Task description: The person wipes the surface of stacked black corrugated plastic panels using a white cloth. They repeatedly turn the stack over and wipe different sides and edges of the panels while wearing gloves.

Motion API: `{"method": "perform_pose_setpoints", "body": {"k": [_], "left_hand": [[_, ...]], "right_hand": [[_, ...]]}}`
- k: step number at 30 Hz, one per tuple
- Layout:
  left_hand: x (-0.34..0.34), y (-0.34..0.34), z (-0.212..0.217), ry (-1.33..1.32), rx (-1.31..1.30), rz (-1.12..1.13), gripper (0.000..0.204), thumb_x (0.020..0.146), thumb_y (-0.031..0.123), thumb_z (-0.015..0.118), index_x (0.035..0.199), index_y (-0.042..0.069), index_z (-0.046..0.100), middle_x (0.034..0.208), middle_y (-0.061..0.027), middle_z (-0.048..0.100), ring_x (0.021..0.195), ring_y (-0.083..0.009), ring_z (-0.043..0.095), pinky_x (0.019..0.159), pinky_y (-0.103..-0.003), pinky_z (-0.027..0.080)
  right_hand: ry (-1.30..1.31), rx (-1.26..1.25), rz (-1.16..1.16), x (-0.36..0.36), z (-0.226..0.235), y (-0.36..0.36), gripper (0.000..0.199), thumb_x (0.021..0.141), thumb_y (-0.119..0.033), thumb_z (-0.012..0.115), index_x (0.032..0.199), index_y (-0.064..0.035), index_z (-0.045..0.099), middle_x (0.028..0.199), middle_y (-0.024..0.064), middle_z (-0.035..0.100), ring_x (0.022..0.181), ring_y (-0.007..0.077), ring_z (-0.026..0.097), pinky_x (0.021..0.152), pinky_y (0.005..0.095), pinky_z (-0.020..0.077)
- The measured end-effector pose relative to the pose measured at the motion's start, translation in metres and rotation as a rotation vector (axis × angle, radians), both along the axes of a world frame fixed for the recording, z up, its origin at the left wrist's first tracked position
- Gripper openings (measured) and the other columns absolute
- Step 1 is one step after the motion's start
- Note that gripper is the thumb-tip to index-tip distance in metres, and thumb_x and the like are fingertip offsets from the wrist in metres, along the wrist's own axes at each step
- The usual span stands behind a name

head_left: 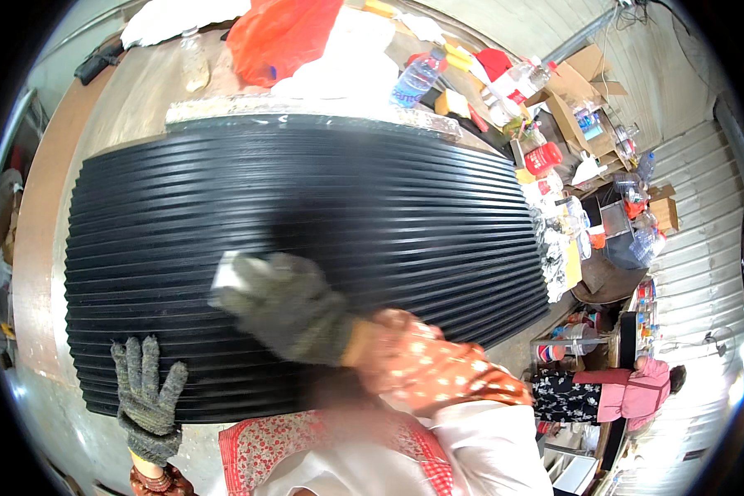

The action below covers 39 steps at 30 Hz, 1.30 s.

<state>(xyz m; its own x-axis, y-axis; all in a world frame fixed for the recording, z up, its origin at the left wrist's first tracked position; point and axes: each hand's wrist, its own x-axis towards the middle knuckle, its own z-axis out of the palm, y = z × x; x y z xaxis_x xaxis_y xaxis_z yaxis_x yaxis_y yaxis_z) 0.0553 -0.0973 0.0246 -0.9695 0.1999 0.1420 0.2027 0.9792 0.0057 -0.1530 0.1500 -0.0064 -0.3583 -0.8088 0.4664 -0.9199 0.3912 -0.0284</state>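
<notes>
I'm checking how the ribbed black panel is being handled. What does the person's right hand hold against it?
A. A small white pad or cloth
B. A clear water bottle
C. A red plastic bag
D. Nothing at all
A: the gloved right hand presses a small white piece onto the ribbed black panel, while the gloved left hand lies flat on its near edge.

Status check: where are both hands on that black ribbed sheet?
Left hand flat, open, on black ribbed sheet's near edge. Right hand pressing white pad mid-sheet, blurred. Nothing else lying on the sheet.
</notes>
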Motion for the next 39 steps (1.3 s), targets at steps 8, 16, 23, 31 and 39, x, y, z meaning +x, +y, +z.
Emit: {"method": "perform_pose_setpoints", "body": {"k": [8,16,23,31,39], "left_hand": [[0.016,-0.022,-0.031,0.054,-0.211,0.045,0.056,0.086,0.019,0.054,0.142,0.025,0.049,0.157,-0.0209,0.037,0.144,-0.0467,0.036,0.117,-0.067,0.025],[0.019,-0.016,-0.026,-0.121,-0.119,0.168,0.098,0.064,0.016,0.073,0.154,0.024,0.035,0.161,-0.0262,0.026,0.147,-0.0499,0.026,0.119,-0.067,0.017],[-0.106,-0.005,0.099,-0.390,0.406,-0.032,0.079,0.072,0.034,0.087,0.140,0.006,0.056,0.138,-0.0189,0.060,0.126,-0.0374,0.057,0.108,-0.046,0.044],[-0.368,0.065,0.001,0.080,0.214,0.109,0.048,0.099,0.038,0.055,0.135,0.007,0.058,0.137,-0.0197,0.058,0.133,-0.0383,0.048,0.117,-0.048,0.029],[-0.363,0.074,-0.003,0.020,0.111,0.142,0.047,0.101,0.040,0.049,0.138,0.012,0.056,0.140,-0.0161,0.057,0.133,-0.0370,0.047,0.119,-0.053,0.022]], "right_hand": [[-0.089,0.365,-0.972,-0.058,0.042,0.330,0.047,0.101,-0.038,0.051,0.143,-0.0181,0.055,0.146,0.0131,0.053,0.135,0.0354,0.049,0.104,0.0462,0.0416],[-0.368,0.022,-1.544,-0.134,0.032,0.478,0.049,0.100,-0.046,0.048,0.144,-0.0244,0.053,0.143,0.0180,0.054,0.120,0.0425,0.060,0.101,0.0529,0.0465],[-0.031,-0.024,-0.943,-0.158,0.054,0.336,0.038,0.100,-0.032,0.054,0.133,-0.0129,0.061,0.123,0.0178,0.065,0.107,0.0389,0.064,0.090,0.0473,0.0520],[-0.122,0.073,-0.583,-0.207,0.046,0.137,0.034,0.094,-0.023,0.048,0.125,-0.0206,0.062,0.128,0.0122,0.059,0.115,0.0335,0.061,0.092,0.0575,0.0424],[0.121,0.312,-1.041,-0.301,0.015,0.386,0.038,0.095,-0.031,0.055,0.130,-0.0176,0.060,0.124,0.0101,0.063,0.120,0.0312,0.057,0.088,0.0511,0.0513]]}}
